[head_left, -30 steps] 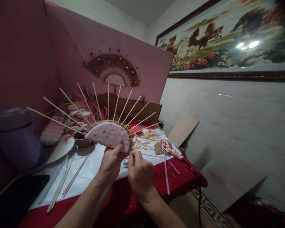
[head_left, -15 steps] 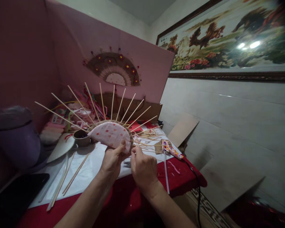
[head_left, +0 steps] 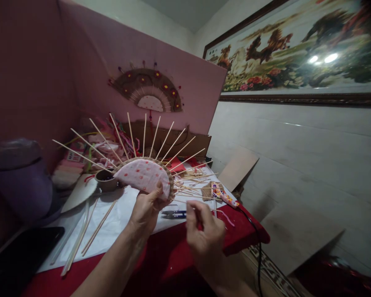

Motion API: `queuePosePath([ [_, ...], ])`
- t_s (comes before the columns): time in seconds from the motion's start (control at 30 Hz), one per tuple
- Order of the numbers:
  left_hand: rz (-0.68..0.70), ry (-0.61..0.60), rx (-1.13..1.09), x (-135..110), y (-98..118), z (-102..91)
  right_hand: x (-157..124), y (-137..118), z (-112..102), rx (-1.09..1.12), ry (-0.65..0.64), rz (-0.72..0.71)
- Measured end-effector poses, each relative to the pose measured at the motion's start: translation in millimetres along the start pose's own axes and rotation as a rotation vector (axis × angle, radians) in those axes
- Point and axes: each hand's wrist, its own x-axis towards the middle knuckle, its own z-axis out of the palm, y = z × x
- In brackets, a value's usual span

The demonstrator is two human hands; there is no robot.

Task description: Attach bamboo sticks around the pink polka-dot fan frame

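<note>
My left hand [head_left: 146,210] grips the lower right of a half-round fan piece [head_left: 136,177], thumb on its front. Its face is pale pink cloth with red dots, edged by a brown woven rim, and thin wooden sticks [head_left: 144,136] spread from it like rays. My right hand [head_left: 205,231] is apart from the fan, lower and to its right, with thumb and forefinger closed together. Whatever lies between those fingertips is too small to make out. Just left of that hand, thread snips [head_left: 174,214] with dark blue handles lie on the white sheet.
A patterned glue gun [head_left: 224,194] with a black cord lies at the table's right. Loose sticks [head_left: 99,227], a brown bowl [head_left: 106,180], a phone [head_left: 27,251] and a purple bin [head_left: 20,185] are leftward. A finished fan [head_left: 151,88] hangs on the pink board behind.
My right hand has drawn away from the fan's right edge, moving right and down and uncovering the snips. The fan has turned slightly clockwise in my left hand.
</note>
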Motion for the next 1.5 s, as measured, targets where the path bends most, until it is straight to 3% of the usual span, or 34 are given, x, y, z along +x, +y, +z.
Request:
queuePosePath([
  [0.13,0.028,0.033,0.013,-1,2,0.7,13,46,-36,-0.105,0.239,0.212],
  [0.2,0.054,0.04,0.015,0,3,-0.1,26,85,-45,-0.212,0.229,0.311],
  [0.27,0.081,0.048,0.015,2,3,-0.9,36,127,-47,-0.393,-0.012,0.336],
  [0.37,0.111,0.061,0.013,5,3,-1.8,40,175,-37,-0.52,-0.494,0.313],
  [0.43,0.12,0.069,0.022,6,3,-2.6,39,191,-28,-0.596,-0.636,0.328],
  [0.57,0.135,0.058,0.057,6,3,-4.0,37,205,-14,-0.602,-0.792,0.408],
  [0.87,0.115,0.063,0.062,4,4,-0.8,44,229,-14,-0.489,-0.756,0.41],
  [1.17,0.114,0.074,0.061,5,3,-1.5,53,221,-24,-0.445,-0.742,0.394],
  [1.5,0.117,0.063,0.042,8,3,-6.2,67,219,-26,-0.34,-0.841,0.427],
])
